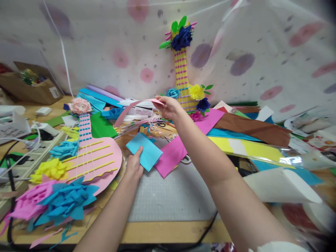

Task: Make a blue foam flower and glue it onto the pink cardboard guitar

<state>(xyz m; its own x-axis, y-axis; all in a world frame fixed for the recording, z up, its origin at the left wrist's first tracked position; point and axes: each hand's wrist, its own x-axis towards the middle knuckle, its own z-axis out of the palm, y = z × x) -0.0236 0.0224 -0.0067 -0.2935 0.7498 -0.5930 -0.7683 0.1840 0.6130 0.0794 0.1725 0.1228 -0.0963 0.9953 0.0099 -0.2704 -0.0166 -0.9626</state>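
My left hand grips a folded light-blue paper square by its lower corner, just above the grey cutting mat. My right hand reaches further back and pinches one end of a curved pink paper strip that arcs to the left over the paper pile. A magenta paper sheet lies under my right forearm. A pink paper guitar with yellow strips and paper flowers lies to the left of my left hand.
A yellow paper guitar with flowers leans upright against the flowered plastic sheet at the back. Sheets of brown, yellow, blue and green paper are piled at right and behind. A cardboard box and a power strip sit left.
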